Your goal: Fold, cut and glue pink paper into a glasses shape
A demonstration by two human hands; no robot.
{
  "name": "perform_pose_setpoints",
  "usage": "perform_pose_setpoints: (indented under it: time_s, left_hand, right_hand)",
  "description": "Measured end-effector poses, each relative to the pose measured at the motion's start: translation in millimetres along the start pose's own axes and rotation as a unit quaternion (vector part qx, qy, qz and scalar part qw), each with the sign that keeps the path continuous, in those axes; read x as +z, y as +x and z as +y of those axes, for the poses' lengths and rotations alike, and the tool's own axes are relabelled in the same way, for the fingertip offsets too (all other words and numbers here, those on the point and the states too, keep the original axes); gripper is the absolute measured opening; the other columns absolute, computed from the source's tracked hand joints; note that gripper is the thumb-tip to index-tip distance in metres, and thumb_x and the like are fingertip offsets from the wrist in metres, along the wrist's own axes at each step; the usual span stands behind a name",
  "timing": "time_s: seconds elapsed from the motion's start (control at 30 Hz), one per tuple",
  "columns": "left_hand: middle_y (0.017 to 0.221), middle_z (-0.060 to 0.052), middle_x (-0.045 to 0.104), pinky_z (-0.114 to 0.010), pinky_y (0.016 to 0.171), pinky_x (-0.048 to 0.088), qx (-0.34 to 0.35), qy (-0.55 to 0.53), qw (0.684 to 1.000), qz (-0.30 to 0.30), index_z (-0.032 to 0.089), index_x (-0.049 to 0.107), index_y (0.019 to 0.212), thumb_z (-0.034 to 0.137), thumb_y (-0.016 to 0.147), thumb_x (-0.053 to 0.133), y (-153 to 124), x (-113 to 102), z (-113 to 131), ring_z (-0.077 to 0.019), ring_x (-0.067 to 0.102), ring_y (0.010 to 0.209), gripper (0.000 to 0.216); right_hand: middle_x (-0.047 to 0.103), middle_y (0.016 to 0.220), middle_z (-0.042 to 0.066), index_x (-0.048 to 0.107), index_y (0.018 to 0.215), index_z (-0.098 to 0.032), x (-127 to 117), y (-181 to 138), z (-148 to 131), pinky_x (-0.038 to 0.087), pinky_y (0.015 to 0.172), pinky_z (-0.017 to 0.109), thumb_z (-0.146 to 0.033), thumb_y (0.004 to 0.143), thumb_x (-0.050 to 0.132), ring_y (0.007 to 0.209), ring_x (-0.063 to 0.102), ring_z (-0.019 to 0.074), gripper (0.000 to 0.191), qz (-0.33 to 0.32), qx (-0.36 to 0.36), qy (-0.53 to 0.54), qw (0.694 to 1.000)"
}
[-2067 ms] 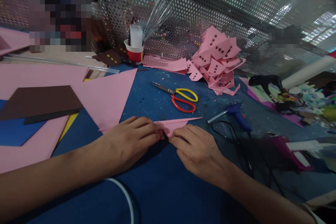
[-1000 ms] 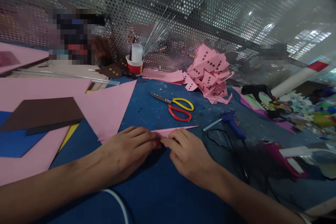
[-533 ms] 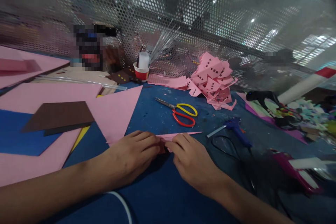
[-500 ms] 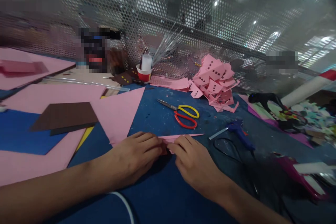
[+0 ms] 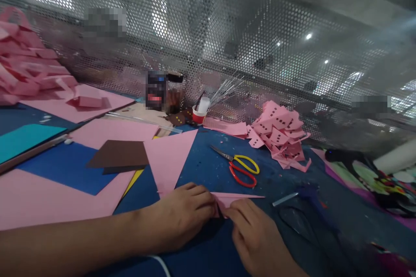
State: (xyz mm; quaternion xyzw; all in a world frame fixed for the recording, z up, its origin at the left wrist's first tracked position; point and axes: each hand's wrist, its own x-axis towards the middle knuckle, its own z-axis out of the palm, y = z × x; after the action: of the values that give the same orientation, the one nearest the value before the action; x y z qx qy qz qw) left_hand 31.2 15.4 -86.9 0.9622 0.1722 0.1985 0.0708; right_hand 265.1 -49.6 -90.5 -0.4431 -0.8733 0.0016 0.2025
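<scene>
Two bare hands work a folded pink piece (image 5: pixel 234 198) at the near middle of a blue desk (image 5: pixel 203 160), just nearer than a pair of scissors (image 5: pixel 230 157). The left hand (image 5: pixel 190 214) curls its fingers closely over the piece's left end, its grip closed on it, the thumb out of sight. The right hand (image 5: pixel 255 231) has its grip pinched nearly flat on the near edge, while a slim point of pink runs out to the right. A blue glue gun (image 5: pixel 308 197) lies to the right.

The piece looks thin and light, probably like foam sheet or card: easy to bend, apt to crease or tear if pulled hard, and best held at its folded edges.

Compared with half a second earlier, the fingertips stand a little farther apart, baring a dark slit between them, and a pink heap (image 5: pixel 29 65) has come into view at far left.
</scene>
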Motion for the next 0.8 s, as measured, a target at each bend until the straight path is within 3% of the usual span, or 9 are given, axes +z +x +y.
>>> perform_pose_setpoints:
  time_s: [0.3,0.67,0.8]
  left_hand:
    - [0.102,-0.005,0.064,-0.035,0.084,0.042,-0.008,-0.01,0.999,-0.029,0.021,0.057,0.107,0.015,0.096,0.045,1,-2,0,-0.0207,0.055,0.091,0.017]
    - [0.102,-0.004,0.064,-0.035,0.08,0.041,-0.017,0.003,0.999,-0.033,0.02,0.055,0.105,0.017,0.094,0.051,1,-4,2,-0.0204,0.055,0.089,0.013]
    - [0.103,-0.004,0.064,-0.035,0.081,0.041,-0.012,0.0,0.999,-0.037,0.021,0.055,0.105,0.019,0.093,0.051,1,-3,2,-0.0208,0.055,0.09,0.013]
  right_hand:
    - [0.064,0.09,0.005,0.062,0.1,-0.018,4,1,4,0.046,0.068,0.03,0.0,0.077,0.044,0.078,0.057,0.0189,0.034,0.05,-0.037,-0.015,0.998]
    - [0.066,0.083,0.003,0.064,0.1,-0.019,17,1,16,0.045,0.064,0.027,-0.001,0.069,0.044,0.07,0.057,0.0175,0.04,0.133,-0.093,-0.068,0.984]
    - [0.064,0.079,0.002,0.065,0.099,-0.02,18,1,18,0.044,0.06,0.025,-0.002,0.068,0.045,0.067,0.056,0.0162,0.041,0.131,-0.111,-0.088,0.981]
